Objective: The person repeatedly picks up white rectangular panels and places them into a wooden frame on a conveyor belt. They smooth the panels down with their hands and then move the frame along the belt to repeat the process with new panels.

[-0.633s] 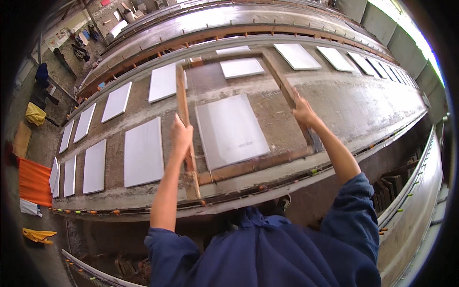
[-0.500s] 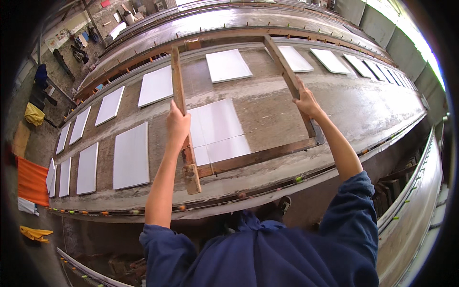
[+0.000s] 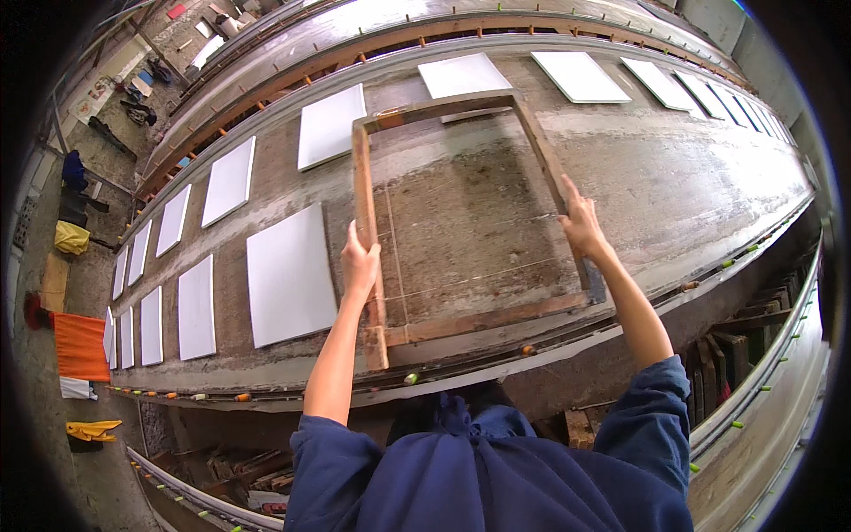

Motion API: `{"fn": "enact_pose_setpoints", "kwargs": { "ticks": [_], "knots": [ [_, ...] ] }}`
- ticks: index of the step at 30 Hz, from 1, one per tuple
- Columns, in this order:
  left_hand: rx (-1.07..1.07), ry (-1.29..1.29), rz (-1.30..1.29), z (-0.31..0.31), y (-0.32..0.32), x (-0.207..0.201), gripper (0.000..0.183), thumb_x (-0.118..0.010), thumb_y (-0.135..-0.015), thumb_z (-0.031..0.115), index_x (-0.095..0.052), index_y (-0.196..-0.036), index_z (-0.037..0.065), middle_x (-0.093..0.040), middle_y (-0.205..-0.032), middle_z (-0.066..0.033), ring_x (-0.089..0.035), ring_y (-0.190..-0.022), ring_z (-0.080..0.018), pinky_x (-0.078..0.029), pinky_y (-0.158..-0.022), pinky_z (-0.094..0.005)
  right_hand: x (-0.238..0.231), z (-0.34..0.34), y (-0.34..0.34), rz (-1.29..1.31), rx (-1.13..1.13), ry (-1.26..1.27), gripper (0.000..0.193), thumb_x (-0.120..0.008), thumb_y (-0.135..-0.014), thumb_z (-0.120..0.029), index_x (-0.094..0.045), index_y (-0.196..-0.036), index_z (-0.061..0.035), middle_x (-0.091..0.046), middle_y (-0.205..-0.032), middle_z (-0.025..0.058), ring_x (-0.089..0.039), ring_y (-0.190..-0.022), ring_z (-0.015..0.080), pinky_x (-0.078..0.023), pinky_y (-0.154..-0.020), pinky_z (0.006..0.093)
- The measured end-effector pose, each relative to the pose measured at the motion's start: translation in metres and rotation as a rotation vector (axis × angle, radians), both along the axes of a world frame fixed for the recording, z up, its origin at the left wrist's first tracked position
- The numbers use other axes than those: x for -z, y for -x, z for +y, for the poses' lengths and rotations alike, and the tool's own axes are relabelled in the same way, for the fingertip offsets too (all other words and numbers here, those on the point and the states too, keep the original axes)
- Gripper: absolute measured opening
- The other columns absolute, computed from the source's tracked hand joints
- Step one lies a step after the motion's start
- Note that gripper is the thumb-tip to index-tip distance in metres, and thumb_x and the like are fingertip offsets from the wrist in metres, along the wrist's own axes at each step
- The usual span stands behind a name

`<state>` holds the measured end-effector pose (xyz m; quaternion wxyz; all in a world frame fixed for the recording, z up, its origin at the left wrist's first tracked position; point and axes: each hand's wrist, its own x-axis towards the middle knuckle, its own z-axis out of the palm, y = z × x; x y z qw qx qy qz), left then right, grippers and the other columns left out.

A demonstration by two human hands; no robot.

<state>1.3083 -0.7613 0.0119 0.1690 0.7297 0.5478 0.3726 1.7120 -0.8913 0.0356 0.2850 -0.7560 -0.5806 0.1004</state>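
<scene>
With both hands I grip a wooden rectangular frame (image 3: 486,320) by its two sides. Thin threads (image 3: 483,277) cross its open middle, through which bare grey-brown tabletop shows. My left hand (image 3: 361,263) is closed round the left bar, and my right hand (image 3: 581,222) holds the right bar, its index finger lying along the wood. Left of the frame lies a white rectangular sheet (image 3: 291,275) in the near row. The far bar overlaps the lower edge of another white sheet (image 3: 464,74). Whether the frame touches the table cannot be told.
The long table (image 3: 674,195) carries two rows of white sheets, the far row running on to the right (image 3: 581,76). Small coloured pegs (image 3: 412,378) line its near rail. More long tables stand beyond and behind me. An orange cloth (image 3: 80,346) hangs at the left end.
The frame has moved right along the table, held in both hands. The near-row white sheet seen through it before now lies uncovered to its left. My view has shifted too.
</scene>
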Motion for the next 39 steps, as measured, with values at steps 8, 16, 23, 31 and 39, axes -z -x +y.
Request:
{"fn": "enact_pose_setpoints", "kwargs": {
  "ticks": [8, 16, 23, 31, 39],
  "knots": [
    [-0.007, 0.248, 0.039, -0.009, -0.027, -0.017, 0.067, -0.057, -0.075, 0.011, -0.032, -0.137, 0.004, -0.062, -0.101, -0.0223, -0.063, -0.086, -0.0282, -0.048, -0.076, -0.0377, 0.011, -0.005, -0.001, -0.271, 0.164, 0.187, 0.075, -0.055, -0.076, -0.003, -0.016, -0.140, 0.0049, -0.047, -0.110, 0.0278, -0.045, -0.103, 0.0407, -0.041, -0.086, 0.0506],
    [0.065, 0.129, 0.008, -0.032, -0.017, 0.006, 0.072, -0.055, -0.078, 0.011, -0.021, -0.141, 0.004, -0.055, -0.112, -0.0291, -0.060, -0.096, -0.0363, -0.047, -0.080, -0.0410, 0.005, -0.020, -0.016, -0.266, 0.066, 0.193, 0.070, -0.054, -0.082, -0.007, -0.016, -0.142, 0.0012, -0.046, -0.110, 0.0294, -0.044, -0.104, 0.0418, -0.038, -0.090, 0.0498],
    [0.036, 0.263, 0.065, -0.048, -0.019, -0.007, 0.070, -0.052, -0.086, 0.013, -0.012, -0.143, 0.005, -0.039, -0.133, -0.0281, -0.049, -0.114, -0.0389, -0.044, -0.092, -0.0418, 0.003, -0.034, -0.015, -0.303, -0.025, 0.181, 0.068, -0.049, -0.085, -0.005, -0.013, -0.142, 0.0010, -0.043, -0.112, 0.0293, -0.043, -0.103, 0.0431, -0.039, -0.091, 0.0491],
    [0.045, 0.217, 0.205, -0.055, -0.024, -0.008, 0.072, -0.048, -0.087, 0.011, -0.003, -0.143, 0.004, -0.025, -0.141, -0.0280, -0.037, -0.124, -0.0418, -0.038, -0.101, -0.0427, -0.004, -0.040, -0.006, -0.251, 0.030, 0.177, 0.068, -0.049, -0.086, -0.003, -0.014, -0.143, -0.0054, -0.042, -0.116, 0.0268, -0.045, -0.106, 0.0400, -0.044, -0.089, 0.0461],
    [0.009, 0.224, 0.242, -0.052, -0.044, -0.018, 0.071, -0.049, -0.087, 0.008, -0.005, -0.142, -0.002, -0.030, -0.136, -0.0315, -0.046, -0.114, -0.0438, -0.047, -0.091, -0.0419, -0.008, -0.039, -0.004, -0.271, 0.113, 0.300, 0.075, -0.051, -0.085, -0.004, -0.006, -0.145, -0.0094, -0.034, -0.125, 0.0260, -0.044, -0.111, 0.0397, -0.044, -0.089, 0.0473]
  ]
}}
